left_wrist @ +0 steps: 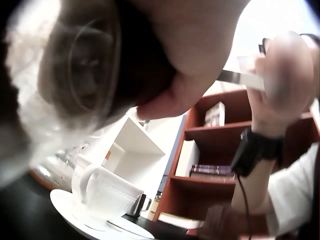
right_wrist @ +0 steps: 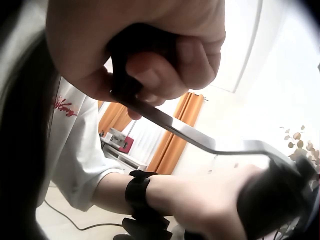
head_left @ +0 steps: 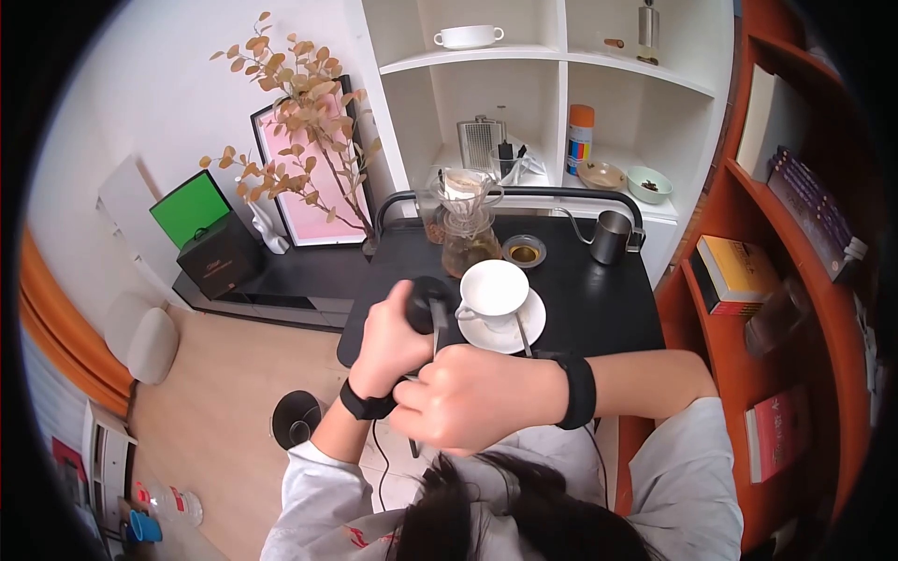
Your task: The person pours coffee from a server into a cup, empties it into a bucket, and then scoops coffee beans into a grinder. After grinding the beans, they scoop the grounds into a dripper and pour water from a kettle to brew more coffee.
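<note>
The left hand [head_left: 391, 338] grips a dark, round hand grinder [head_left: 423, 304] above the black desk [head_left: 599, 299]; the right hand [head_left: 472, 397] closes its grip on the flat metal crank handle [right_wrist: 200, 140]; a glossy white cup [head_left: 493, 288] on 1 saucer [head_left: 535, 327] sits just beyond

Just beyond the grip, the way forward is blocked by the white cup [head_left: 493, 288] on its saucer [head_left: 531, 327], with the glass carafe [head_left: 470, 239] and steel kettle [head_left: 611, 237] behind. Bare black tabletop [head_left: 608, 309] is left to the right of the grip.
</note>
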